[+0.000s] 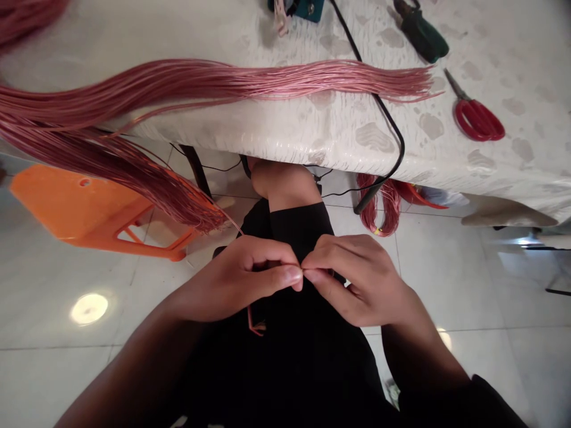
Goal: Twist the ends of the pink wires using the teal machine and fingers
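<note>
your left hand and right hand meet at the centre of the frame, above your black clothing. each grip is pinched almost shut, thumb against fingers, on what looks like a fine pink wire strand, though it is too thin to make out between them. the strand runs up left to a long bundle of pink wire, which lies across the worktop and droops off its edge above an orange plastic stool. a hard tug could kink or snap the strand, or drag the bundle further off; loose ends could snag on the stool or the black cable. red-handled scissors and a green tool lie at upper right, a pink wire coil below on the floor. you can read no brand or writing.
</note>
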{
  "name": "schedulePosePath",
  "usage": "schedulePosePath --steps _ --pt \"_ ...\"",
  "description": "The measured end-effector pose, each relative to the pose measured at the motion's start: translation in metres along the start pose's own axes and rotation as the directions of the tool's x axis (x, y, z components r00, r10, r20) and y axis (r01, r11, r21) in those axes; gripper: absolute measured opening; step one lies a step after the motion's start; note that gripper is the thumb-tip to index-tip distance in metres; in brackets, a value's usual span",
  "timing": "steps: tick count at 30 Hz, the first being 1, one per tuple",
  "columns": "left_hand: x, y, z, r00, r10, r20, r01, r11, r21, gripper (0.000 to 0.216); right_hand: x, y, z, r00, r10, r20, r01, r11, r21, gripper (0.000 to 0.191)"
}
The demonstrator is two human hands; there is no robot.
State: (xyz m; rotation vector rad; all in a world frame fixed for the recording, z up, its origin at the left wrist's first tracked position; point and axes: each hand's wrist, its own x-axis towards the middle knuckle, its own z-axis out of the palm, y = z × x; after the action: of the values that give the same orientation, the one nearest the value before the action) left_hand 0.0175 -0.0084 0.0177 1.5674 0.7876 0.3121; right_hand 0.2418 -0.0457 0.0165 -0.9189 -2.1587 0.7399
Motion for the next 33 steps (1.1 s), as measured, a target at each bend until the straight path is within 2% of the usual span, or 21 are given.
schedulePosePath --steps 3,5,7,9,10,11,12,13,14,15,17,18,19,20,22,25,30,32,33 --pt "0.001 0.002 0.006 0.996 0.003 -0.086 0.013 0.982 0.191 0.023 0.004 -0.002 -0.005 0.987 0.132 0.091 -0.14 0.985 0.095 0.01" --pt "0.0 0.002 0.01 0.989 0.071 -0.126 -0.021 0.931 0.364 0.026 0.007 0.001 -0.006 0.949 0.271 0.164 -0.302 0.928 0.217 0.01" --pt "-0.001 -0.002 0.013 0.971 0.21 -0.113 -0.113 0.821 0.56 0.031 0.008 0.008 -0.003 0.858 0.423 0.291 -0.512 0.753 0.414 0.01" --pt "-0.003 -0.006 0.014 0.936 0.349 -0.039 -0.224 0.679 0.699 0.029 0.006 0.019 0.004 0.759 0.47 0.45 -0.646 0.455 0.614 0.009" --pt "-0.003 -0.008 0.014 0.918 0.397 -0.002 -0.268 0.622 0.736 0.027 0.005 0.024 0.008 0.731 0.448 0.515 -0.666 0.304 0.681 0.008" --pt "-0.004 -0.009 0.014 0.905 0.425 0.025 -0.298 0.588 0.752 0.025 0.002 0.028 0.012 0.72 0.418 0.554 -0.665 0.185 0.724 0.008" --pt "-0.005 -0.01 0.014 0.899 0.436 0.038 -0.314 0.583 0.75 0.024 0.0 0.032 0.015 0.725 0.388 0.569 -0.651 0.115 0.75 0.008" --pt "-0.005 -0.011 0.014 0.901 0.432 0.03 -0.314 0.604 0.732 0.025 -0.003 0.033 0.017 0.74 0.375 0.558 -0.633 0.108 0.767 0.008" --pt "-0.005 -0.01 0.014 0.91 0.415 0.008 -0.301 0.646 0.701 0.027 -0.006 0.033 0.017 0.765 0.387 0.515 -0.608 0.17 0.775 0.009" --pt "-0.005 -0.01 0.013 0.923 0.384 -0.024 -0.276 0.702 0.656 0.028 -0.009 0.032 0.016 0.802 0.414 0.431 -0.566 0.298 0.768 0.009" --pt "-0.006 -0.006 0.012 0.952 0.289 -0.097 -0.196 0.824 0.532 0.026 -0.013 0.025 0.012 0.892 0.426 0.15 -0.417 0.65 0.635 0.005" --pt "-0.006 -0.004 0.011 0.963 0.235 -0.129 -0.151 0.874 0.461 0.024 -0.015 0.022 0.009 0.931 0.364 0.007 -0.317 0.801 0.508 0.008" --pt "-0.006 -0.002 0.01 0.971 0.185 -0.152 -0.113 0.913 0.393 0.022 -0.016 0.018 0.007 0.958 0.27 -0.1 -0.217 0.904 0.369 0.014" --pt "-0.006 -0.001 0.009 0.976 0.148 -0.162 -0.088 0.939 0.332 0.021 -0.016 0.016 0.005 0.974 0.163 -0.158 -0.124 0.964 0.234 0.022" --pt "-0.006 0.001 0.007 0.98 0.114 -0.164 -0.071 0.966 0.25 0.023 -0.014 0.013 0.003 0.987 -0.029 -0.157 0.028 1.0 -0.006 0.032" --pt "-0.005 0.0 0.004 0.984 0.097 -0.147 -0.066 0.977 0.201 0.025 -0.01 0.015 0.003 0.978 -0.191 -0.082 0.164 0.954 -0.253 0.033" --pt "-0.002 -0.002 0.0 0.998 0.044 -0.052 -0.04 0.997 0.073 0.029 -0.005 0.018 0.003 0.953 -0.301 -0.02 0.273 0.891 -0.362 0.02" --pt "-0.002 -0.001 0.001 0.999 0.028 -0.021 -0.027 0.998 0.055 0.029 -0.003 0.013 0.004 0.956 -0.293 -0.018 0.27 0.9 -0.341 0.016" --pt "-0.002 -0.001 0.001 0.999 0.023 -0.03 -0.021 0.998 0.067 0.028 -0.002 0.01 0.005 0.968 -0.249 -0.036 0.227 0.928 -0.295 0.013"
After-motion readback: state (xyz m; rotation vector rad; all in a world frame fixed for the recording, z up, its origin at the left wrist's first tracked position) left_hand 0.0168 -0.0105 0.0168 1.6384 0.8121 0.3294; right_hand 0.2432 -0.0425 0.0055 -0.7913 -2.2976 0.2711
